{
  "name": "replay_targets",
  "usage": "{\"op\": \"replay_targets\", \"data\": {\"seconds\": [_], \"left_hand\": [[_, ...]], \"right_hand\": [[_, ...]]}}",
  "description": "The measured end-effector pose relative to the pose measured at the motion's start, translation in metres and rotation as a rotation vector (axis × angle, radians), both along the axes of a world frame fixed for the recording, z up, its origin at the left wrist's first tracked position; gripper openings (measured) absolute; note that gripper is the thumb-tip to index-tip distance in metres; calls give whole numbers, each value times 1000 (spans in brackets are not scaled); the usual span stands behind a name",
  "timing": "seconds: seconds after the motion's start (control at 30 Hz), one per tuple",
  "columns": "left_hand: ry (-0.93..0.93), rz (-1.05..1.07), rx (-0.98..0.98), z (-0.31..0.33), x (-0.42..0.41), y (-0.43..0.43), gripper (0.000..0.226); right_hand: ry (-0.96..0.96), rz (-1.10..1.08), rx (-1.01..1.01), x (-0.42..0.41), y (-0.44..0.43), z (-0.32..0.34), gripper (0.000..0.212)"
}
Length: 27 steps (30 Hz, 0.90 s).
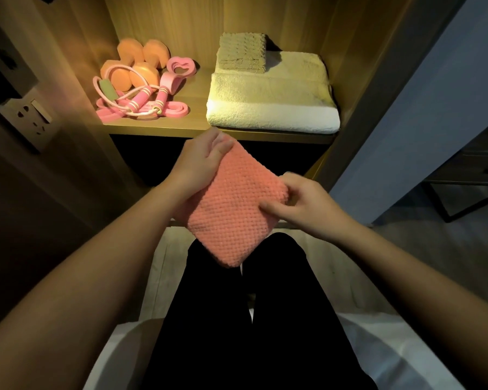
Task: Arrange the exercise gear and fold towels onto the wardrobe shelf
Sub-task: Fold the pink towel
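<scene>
**Pink towel held in front of the shelf**

The pink towel (234, 209) is folded into a thick, bumpy pad. It hangs in the air, near the person and over their legs, just in front of the wooden shelf (158, 128). It is turned like a diamond. One corner points far, at the shelf, and one points near. Its long side runs far to near, leaning a little.

The left hand (202, 161) has its grip closed on the left edge. The right hand (302, 205) pinches the right corner, thumb on top.

On the shelf, orange dumbbells (141, 66) and a pink jump rope (141, 101) lie on the left. A fluffy white towel (271, 108) lies on the right, with a small beige towel (243, 53) on top.
</scene>
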<state>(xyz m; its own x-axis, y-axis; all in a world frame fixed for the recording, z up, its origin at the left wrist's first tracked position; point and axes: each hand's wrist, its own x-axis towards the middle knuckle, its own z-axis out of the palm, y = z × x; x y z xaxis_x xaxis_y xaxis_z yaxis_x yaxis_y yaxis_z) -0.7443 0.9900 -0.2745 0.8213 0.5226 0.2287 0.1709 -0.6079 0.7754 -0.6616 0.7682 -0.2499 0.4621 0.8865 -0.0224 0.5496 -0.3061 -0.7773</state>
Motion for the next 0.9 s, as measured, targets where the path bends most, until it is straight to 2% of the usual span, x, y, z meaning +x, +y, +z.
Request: {"op": "replay_targets", "data": {"seconds": [0.07,0.2,0.37,0.4,0.47,0.53,0.6,0.63,0.7,0.8,0.9], "left_hand": [[-59,20,19,8,-3,-1,26],[-162,66,20,23,-8,-2,21],[-210,168,-8,27,-10,-1,28],[-210,183,-33,27,-10,-1,28],[-200,182,-59,25,-10,-4,28],[-167,132,-62,25,-10,-8,30],[-124,31,-49,29,-9,-12,25],[-95,-37,-32,32,-9,-14,19],[-19,-188,8,40,-8,-22,12],[43,-318,49,46,-4,-29,9],[26,-231,-21,43,-1,-23,10]], "right_hand": [[-54,-91,31,7,1,-7,27],[216,-235,112,13,5,-8,24],[266,-314,224,13,12,1,34],[319,-309,233,15,13,3,36],[546,-284,234,22,12,6,40],[699,-168,128,27,7,7,36],[597,18,-90,35,2,9,34],[511,114,-182,37,2,12,40],[395,234,-278,38,5,18,47],[309,250,-288,35,11,20,40],[320,152,-204,40,7,19,45]]}}
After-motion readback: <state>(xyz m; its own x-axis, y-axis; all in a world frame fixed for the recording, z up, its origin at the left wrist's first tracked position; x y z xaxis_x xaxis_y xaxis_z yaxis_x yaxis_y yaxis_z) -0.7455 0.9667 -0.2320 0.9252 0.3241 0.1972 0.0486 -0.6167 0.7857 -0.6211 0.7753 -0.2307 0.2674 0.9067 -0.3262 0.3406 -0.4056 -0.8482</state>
